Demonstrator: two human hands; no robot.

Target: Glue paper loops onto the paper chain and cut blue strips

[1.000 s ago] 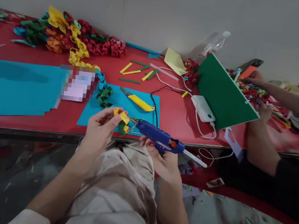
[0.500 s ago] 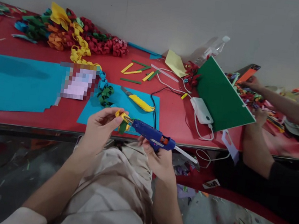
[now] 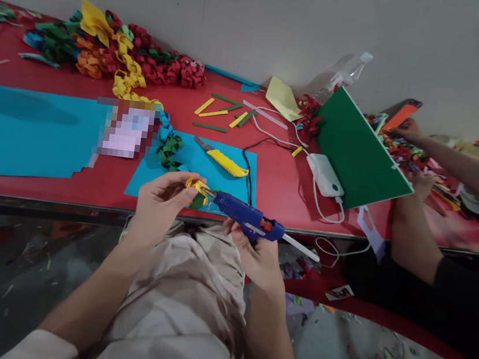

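Between the thumb and fingers of my left hand (image 3: 160, 207) is pinched the yellow strip (image 3: 198, 187) at the end of a paper chain, with a green loop (image 3: 197, 201) hanging below it. My right hand (image 3: 252, 254) is wrapped round the handle of a blue glue gun (image 3: 239, 211), whose nozzle points left at the yellow strip. Out of the gun's back sticks a white glue stick (image 3: 301, 247). Green and blue links (image 3: 169, 149) of the chain lie just beyond my left hand. A yellow utility knife (image 3: 226, 162) rests on the blue sheet (image 3: 186, 149).
Yellow and green paper strips (image 3: 212, 114) lie mid-table. A heap of paper chains (image 3: 149, 60) is at the back left. To the right stand a green board (image 3: 360, 153) and a white power bank (image 3: 325, 175) with cables. Another person's arms (image 3: 455, 165) reach in at the right.
The glue gun has shifted very slightly right, and its nozzle sits a little farther from my left fingertips. My left hand keeps its pinch. The view has tilted slightly.
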